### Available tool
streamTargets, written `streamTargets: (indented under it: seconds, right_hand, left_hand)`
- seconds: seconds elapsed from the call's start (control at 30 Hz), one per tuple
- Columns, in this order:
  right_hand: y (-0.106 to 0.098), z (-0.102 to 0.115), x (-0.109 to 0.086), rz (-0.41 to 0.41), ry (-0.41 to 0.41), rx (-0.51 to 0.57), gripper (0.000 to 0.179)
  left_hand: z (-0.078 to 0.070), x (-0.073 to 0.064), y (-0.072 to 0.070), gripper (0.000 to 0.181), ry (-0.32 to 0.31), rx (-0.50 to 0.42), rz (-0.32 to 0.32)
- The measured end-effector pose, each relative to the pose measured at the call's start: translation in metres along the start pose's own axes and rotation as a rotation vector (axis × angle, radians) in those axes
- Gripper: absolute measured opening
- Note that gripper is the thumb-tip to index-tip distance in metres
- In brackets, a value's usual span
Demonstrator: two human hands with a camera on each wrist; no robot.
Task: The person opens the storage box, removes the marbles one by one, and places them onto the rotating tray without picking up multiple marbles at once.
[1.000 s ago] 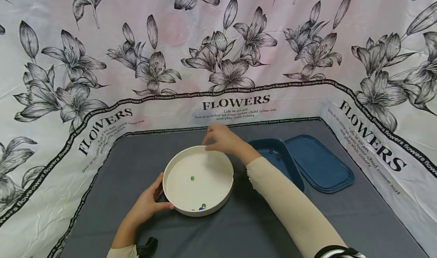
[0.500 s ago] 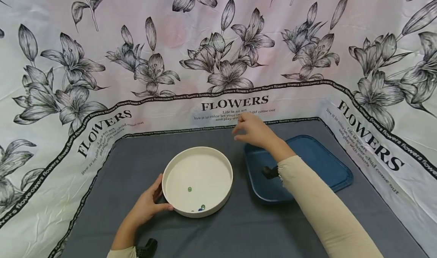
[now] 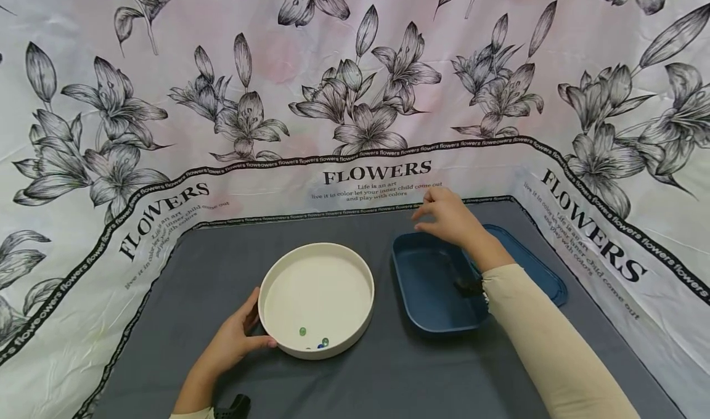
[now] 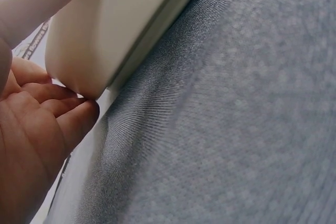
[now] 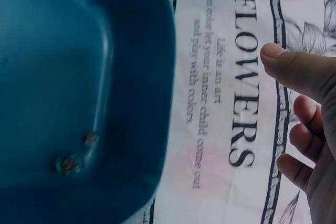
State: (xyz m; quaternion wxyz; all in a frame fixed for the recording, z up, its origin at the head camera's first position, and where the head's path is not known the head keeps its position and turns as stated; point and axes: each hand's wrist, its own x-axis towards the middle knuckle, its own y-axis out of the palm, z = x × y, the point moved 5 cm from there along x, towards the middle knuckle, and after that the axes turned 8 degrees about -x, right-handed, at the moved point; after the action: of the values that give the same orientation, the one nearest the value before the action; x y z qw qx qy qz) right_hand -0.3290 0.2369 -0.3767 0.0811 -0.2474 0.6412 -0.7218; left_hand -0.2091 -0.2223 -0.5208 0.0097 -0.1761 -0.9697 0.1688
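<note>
A round cream-white dish (image 3: 318,296) with a low wall stands on the grey cloth. Green and blue glass marbles (image 3: 302,331) lie inside it near the front rim. My left hand (image 3: 235,339) holds the dish at its left side, thumb at the front wall and fingers against the lower edge, as the left wrist view shows. Over the far end of a deep blue rectangular box (image 3: 432,296) hovers my right hand (image 3: 449,215), fingers loosely bent, with nothing seen in them. In the right wrist view, two reddish-and-clear marbles (image 5: 69,164) lie in a corner of the box.
A flat blue lid (image 3: 532,271) lies right of the box, partly behind the right forearm. Patterned white cloth (image 3: 377,185) with FLOWERS lettering borders the grey surface (image 3: 222,265) and rises behind it.
My right hand has moved from the far rim of the dish rightward over the blue box. In the dish, a green marble has rolled toward the front. My left hand keeps its place.
</note>
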Motion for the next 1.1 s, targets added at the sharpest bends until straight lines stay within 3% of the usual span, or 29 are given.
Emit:
streamTargets:
  seconds: [0.23,0.43,0.7,1.1]
  right_hand:
    - [0.004,-0.019,-0.014,-0.001,0.064,-0.025,0.021]
    - [0.015,-0.033,-0.026,0.054,0.109,-0.032,0.023]
    - [0.029,-0.043,-0.037,0.099,0.160,-0.012,0.024]
    - [0.045,-0.056,-0.046,0.142,0.228,0.007,0.023]
  left_hand:
    - [-0.003,-0.001,-0.003,0.126,0.034,0.009,0.000]
    - [-0.001,-0.001,-0.002,0.127,0.023,0.010,0.000]
    - [-0.001,-0.003,0.001,0.127,0.010,-0.027,0.014]
    - [-0.003,0.002,-0.002,0.127,0.021,0.013,0.019]
